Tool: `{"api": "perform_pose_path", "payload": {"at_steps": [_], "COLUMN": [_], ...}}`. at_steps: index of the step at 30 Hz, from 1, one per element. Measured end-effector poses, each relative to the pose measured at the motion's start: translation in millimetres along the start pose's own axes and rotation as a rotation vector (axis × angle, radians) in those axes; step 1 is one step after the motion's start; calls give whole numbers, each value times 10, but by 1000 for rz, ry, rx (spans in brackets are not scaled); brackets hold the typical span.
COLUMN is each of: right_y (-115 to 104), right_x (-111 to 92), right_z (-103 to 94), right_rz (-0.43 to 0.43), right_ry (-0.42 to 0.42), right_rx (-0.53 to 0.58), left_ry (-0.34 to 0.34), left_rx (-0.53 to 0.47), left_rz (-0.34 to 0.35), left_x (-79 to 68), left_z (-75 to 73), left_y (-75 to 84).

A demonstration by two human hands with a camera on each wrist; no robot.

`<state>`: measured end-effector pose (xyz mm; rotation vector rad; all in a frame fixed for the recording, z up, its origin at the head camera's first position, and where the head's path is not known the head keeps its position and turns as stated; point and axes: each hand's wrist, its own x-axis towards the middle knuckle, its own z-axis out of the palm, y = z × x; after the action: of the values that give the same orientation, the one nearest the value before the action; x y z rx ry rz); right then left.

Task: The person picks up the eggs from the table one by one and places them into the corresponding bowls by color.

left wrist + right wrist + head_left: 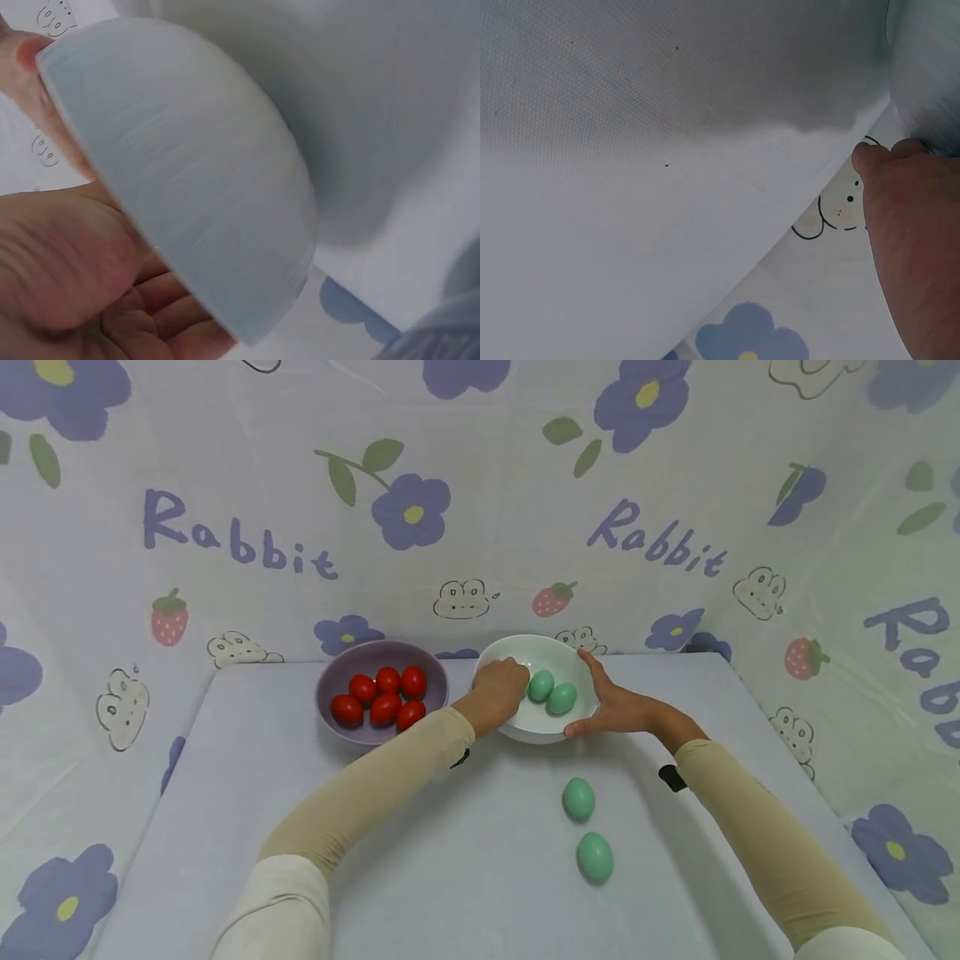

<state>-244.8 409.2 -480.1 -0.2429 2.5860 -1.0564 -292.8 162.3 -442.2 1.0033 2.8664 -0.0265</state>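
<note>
My left hand (pixel 501 693) reaches over the left rim of a white bowl (pixel 536 727), its fingers curled down inside. I cannot tell whether it holds an egg; a sliver of green shows right at the fingers, and the bowl's wall hides the fingertips in the left wrist view. Two green eggs (pixel 561 699) lie in the bowl beside this hand. At the bowl's right side, my right hand (pixel 618 708) grips the rim, thumb in front and fingers toward the back. From the left wrist, the bowl's outer wall (pixel 195 172) fills the middle, the left palm (pixel 67 255) at its rim.
Left of the white bowl stands a purple bowl (pixel 326 727) with several red eggs (pixel 385 710). Two more green eggs, one farther (pixel 579 799) and one nearer (pixel 596 858), lie on the white tabletop (pixel 465 877). A printed cloth (pixel 480 560) hangs behind.
</note>
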Motion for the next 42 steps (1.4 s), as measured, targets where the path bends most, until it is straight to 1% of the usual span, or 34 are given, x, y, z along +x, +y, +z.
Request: {"api": "perform_pose_path", "payload": {"at_steps": [4,6,9,13,16,18,20,23,25,28,33,35,38,39,42], "right_y": [6,13,33,45,52,53,52,52,54,59,57,48,39,37,29], "right_x": [-4,-11,-21,-33,-35,-39,-41,-33,-21,-3,2,1,5,10,28], "right_z": [-2,-11,-31,-52,-55,-53,-51,-52,-55,-58,-53,-44,-24,-18,-5], "right_rz": [4,9,14,20,25,28,27,24,26,24,16,19,16,12,-10], "right_ry": [-4,-3,-2,-6,-3,-3,-4,-5,-8,-16,-16,-12,-16,-17,-22], "right_rx": [-4,-4,-6,-14,-18,-22,-26,-38,-41,-46,-58,-56,-43,-39,-24], "left_ry": [49,81,122,160,178,190,216,257,285,305,338,357,377,377,343], "left_rx": [-23,-26,-59,-158,-236,-293,-355,-439,-498,-615,-784,-822,-860,-870,-906], "left_rz": [30,58,101,149,196,246,300,379,411,445,509,539,560,566,570], "left_x": [-28,-46,-84,-148,-204,-257,-318,-433,-512,-640,-807,-861,-943,-972,-1049], "left_z": [-90,-141,-218,-291,-295,-278,-240,-198,-173,-148,-41,10,85,107,196], "left_y": [-52,-85,-136,-206,-243,-248,-237,-189,-139,-47,99,143,198,215,265]}}
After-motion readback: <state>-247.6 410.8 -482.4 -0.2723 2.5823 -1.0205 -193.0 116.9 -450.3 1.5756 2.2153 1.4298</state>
